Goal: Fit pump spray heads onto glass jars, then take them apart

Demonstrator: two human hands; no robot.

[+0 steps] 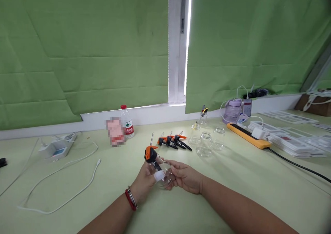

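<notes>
Bare forearms (243, 206) come in from the lower edge, a red band (131, 199) and a silvery bracelet on the left wrist, and meet at a clear glass jar (168, 169) near the middle of the surface (124, 178). Both hands are closed around it: the left hand (144, 180) grips its left side, a white wrap (159, 175) covering the thumb, and the right hand (186, 176) holds its right side with curled fingers. The jar tilts leftward, its black-and-orange top (150, 154) at the upper end with a thin metal rod (152, 139) rising from it.

Just beyond lie several similar black-and-orange tops (176, 141), side by side. Right of those stand open glass jars (204, 147), and behind them another jar (203, 119) with dark and yellow pieces at its mouth.

Farther left, a red-capped water bottle (127, 123) stands beside a pinkish item (115, 132) (too blurred to make out). A white cable (77, 196) loops over the left side; on the right are an orange power strip (248, 136), stacked white panels (289, 140) and a purple bottle (232, 110).
</notes>
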